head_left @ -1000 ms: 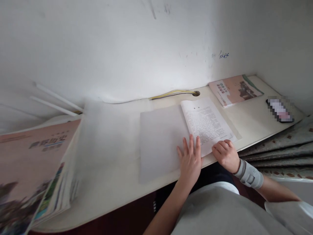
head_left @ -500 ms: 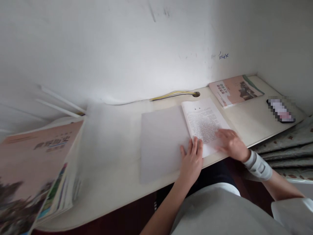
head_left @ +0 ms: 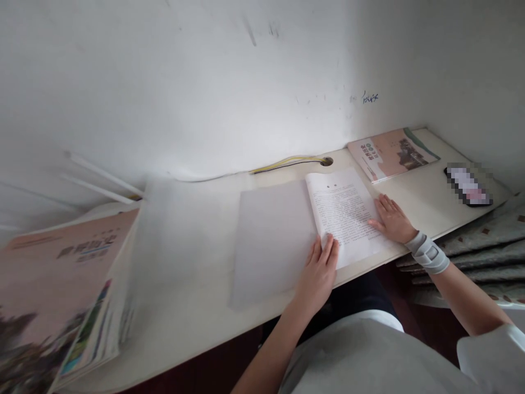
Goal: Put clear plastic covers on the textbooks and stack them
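Observation:
An open book (head_left: 340,205) with a printed white page lies at the front of the desk. My left hand (head_left: 320,271) rests flat on the page's lower left edge, fingers out and slightly apart. My right hand (head_left: 392,219) lies flat along its right edge, thumb spread over the page and fingertips angled toward the desk's back. A smooth, pale grey sheet (head_left: 273,241) extends left from the book; whether it is paper or plastic film I cannot tell. A grey strap (head_left: 430,251) wraps my right wrist.
A pink-covered textbook (head_left: 391,154) lies at the back right, with a blurred-out phone (head_left: 467,186) nearer the right edge. Stacked books (head_left: 69,284) stand at the left. Yellow and dark cables (head_left: 287,161) run along the wall into a desk hole (head_left: 327,161). Folded curtain fabric (head_left: 471,251) hangs right.
My right hand, blurred above the page earlier, has moved out to the right edge and settled flat. The left hand has stayed near the lower left edge.

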`<state>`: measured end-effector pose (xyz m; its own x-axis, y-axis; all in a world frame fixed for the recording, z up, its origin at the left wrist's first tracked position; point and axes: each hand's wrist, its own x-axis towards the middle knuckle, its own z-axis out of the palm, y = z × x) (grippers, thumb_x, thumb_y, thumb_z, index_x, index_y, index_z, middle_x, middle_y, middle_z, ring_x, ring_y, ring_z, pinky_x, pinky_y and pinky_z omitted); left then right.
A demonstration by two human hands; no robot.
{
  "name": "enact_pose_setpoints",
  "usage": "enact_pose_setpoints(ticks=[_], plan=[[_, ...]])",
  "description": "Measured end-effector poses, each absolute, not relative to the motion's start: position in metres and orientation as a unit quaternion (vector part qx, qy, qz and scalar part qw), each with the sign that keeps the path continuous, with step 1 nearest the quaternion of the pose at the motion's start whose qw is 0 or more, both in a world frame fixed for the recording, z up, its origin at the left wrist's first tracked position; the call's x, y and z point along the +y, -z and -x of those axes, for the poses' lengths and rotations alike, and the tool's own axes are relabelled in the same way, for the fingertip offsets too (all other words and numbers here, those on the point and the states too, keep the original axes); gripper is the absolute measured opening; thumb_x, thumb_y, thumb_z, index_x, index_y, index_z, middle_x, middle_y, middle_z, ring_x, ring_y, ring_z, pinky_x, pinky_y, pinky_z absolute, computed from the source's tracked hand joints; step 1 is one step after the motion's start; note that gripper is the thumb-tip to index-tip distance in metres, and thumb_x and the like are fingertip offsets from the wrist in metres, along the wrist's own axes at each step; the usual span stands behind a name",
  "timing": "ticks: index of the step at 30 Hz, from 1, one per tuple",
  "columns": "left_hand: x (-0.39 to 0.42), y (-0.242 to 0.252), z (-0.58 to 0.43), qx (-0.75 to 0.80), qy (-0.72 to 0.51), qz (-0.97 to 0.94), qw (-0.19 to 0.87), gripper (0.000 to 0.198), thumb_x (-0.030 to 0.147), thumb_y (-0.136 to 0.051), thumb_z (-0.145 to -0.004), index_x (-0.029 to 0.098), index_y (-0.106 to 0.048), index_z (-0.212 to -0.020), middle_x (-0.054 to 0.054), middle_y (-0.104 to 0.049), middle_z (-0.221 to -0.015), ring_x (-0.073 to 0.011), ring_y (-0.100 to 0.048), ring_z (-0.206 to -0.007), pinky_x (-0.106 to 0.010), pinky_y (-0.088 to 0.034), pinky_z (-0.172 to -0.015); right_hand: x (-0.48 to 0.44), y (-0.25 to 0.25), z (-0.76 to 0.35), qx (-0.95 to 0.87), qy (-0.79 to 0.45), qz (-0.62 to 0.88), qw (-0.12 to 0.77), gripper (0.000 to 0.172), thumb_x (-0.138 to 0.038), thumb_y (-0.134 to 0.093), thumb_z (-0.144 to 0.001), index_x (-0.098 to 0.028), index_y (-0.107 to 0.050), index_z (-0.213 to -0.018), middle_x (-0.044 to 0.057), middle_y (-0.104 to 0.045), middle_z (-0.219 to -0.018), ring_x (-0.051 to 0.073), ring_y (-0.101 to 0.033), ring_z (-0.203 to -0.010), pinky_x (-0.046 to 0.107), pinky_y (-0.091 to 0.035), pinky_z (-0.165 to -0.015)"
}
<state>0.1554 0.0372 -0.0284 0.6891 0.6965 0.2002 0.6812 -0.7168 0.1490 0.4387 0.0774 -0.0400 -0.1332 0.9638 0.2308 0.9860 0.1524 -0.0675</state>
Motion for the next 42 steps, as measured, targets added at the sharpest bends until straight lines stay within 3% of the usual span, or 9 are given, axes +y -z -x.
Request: enact_pose_setpoints(ticks=[3,6,11,14,17,23,33,38,42], plan=[[0.044,0.018,-0.142,0.354,-0.118,-0.920,0.120,0.066,0.031,-0.043,-0.089,0.016,-0.010,-0.145,-0.016,-0.023,-0.149,-0.0304,-0.018,-0.137,-0.045,-0.034,-0.105,0.082,0.039,-0.442,-0.759,0.043,0.642,0.101,0.083,-0.066,-0.023,-0.085,0.000,-0.038,-0.133,0.027,-0.036,-0.139,0.033,-0.029,-0.133,0.047,-0.028,-0.106],[0.077,0.009,-0.137,0.378,-0.145,-0.891,0.208,0.070,0.046,-0.038,-0.090,0.017,-0.006,-0.145,-0.016,-0.022,-0.149,-0.0239,-0.028,-0.135,-0.037,-0.036,-0.104,0.092,0.037,-0.445,-0.770,0.034,0.629,0.097,0.083,-0.065,-0.023,-0.086,0.001,-0.040,-0.132,0.026,-0.037,-0.139,0.032,-0.031,-0.132,0.044,-0.028,-0.107],[0.169,0.010,-0.170,0.508,-0.244,-0.789,0.245,0.064,0.048,-0.034,-0.090,0.007,-0.026,-0.137,-0.022,-0.037,-0.141,-0.0270,-0.035,-0.131,-0.042,-0.032,-0.106,0.113,0.034,-0.446,-0.760,0.006,0.642,0.099,0.084,-0.065,-0.018,-0.086,0.002,-0.038,-0.134,0.024,-0.037,-0.140,0.031,-0.031,-0.132,0.043,-0.027,-0.107],[0.203,0.018,-0.192,0.554,-0.245,-0.761,0.233,0.065,0.045,-0.039,-0.088,0.005,-0.027,-0.137,-0.023,-0.032,-0.143,-0.0287,-0.028,-0.134,-0.042,-0.025,-0.109,0.117,0.036,-0.444,-0.757,-0.005,0.647,0.094,0.085,-0.065,-0.017,-0.086,0.003,-0.036,-0.135,0.024,-0.035,-0.141,0.031,-0.030,-0.133,0.043,-0.026,-0.108],[0.209,0.025,-0.200,0.557,-0.213,-0.779,0.191,0.068,0.043,-0.040,-0.087,0.002,-0.023,-0.139,-0.024,-0.024,-0.146,-0.0288,-0.021,-0.137,-0.044,-0.018,-0.111,0.116,0.038,-0.442,-0.757,0.004,0.647,0.093,0.085,-0.066,-0.019,-0.086,0.002,-0.036,-0.135,0.024,-0.035,-0.141,0.031,-0.029,-0.133,0.045,-0.026,-0.108],[0.203,0.029,-0.197,0.546,-0.168,-0.809,0.142,0.070,0.041,-0.038,-0.087,0.000,-0.018,-0.140,-0.024,-0.020,-0.148,-0.0283,-0.016,-0.138,-0.042,-0.019,-0.111,0.115,0.042,-0.444,-0.758,0.007,0.644,0.103,0.085,-0.066,-0.020,-0.085,0.000,-0.035,-0.135,0.024,-0.034,-0.142,0.030,-0.028,-0.134,0.045,-0.025,-0.108],[0.202,0.031,-0.204,0.559,-0.158,-0.803,0.134,0.067,0.042,-0.037,-0.088,0.001,-0.023,-0.140,-0.022,-0.016,-0.149,-0.0304,-0.015,-0.138,-0.043,-0.014,-0.112,0.114,0.038,-0.444,-0.757,-0.004,0.645,0.107,0.089,-0.068,-0.019,-0.084,0.003,-0.035,-0.135,0.026,-0.033,-0.142,0.032,-0.027,-0.134,0.045,-0.024,-0.109],[0.242,0.028,-0.201,0.547,-0.254,-0.775,0.190,0.053,0.035,-0.041,-0.087,0.008,-0.039,-0.132,-0.020,-0.035,-0.142,-0.0279,-0.029,-0.134,-0.041,-0.025,-0.108,0.114,0.040,-0.445,-0.761,-0.007,0.639,0.114,0.087,-0.068,-0.021,-0.084,0.002,-0.035,-0.135,0.026,-0.032,-0.142,0.033,-0.026,-0.134,0.047,-0.024,-0.108],[0.286,0.017,-0.199,0.557,-0.273,-0.758,0.202,0.033,0.030,-0.045,-0.083,0.013,-0.060,-0.107,-0.015,-0.060,-0.114,-0.0266,-0.051,-0.112,-0.039,-0.038,-0.097,0.112,0.039,-0.443,-0.758,-0.008,0.641,0.125,0.086,-0.068,-0.021,-0.084,0.000,-0.035,-0.136,0.024,-0.032,-0.143,0.031,-0.027,-0.135,0.046,-0.025,-0.108]])
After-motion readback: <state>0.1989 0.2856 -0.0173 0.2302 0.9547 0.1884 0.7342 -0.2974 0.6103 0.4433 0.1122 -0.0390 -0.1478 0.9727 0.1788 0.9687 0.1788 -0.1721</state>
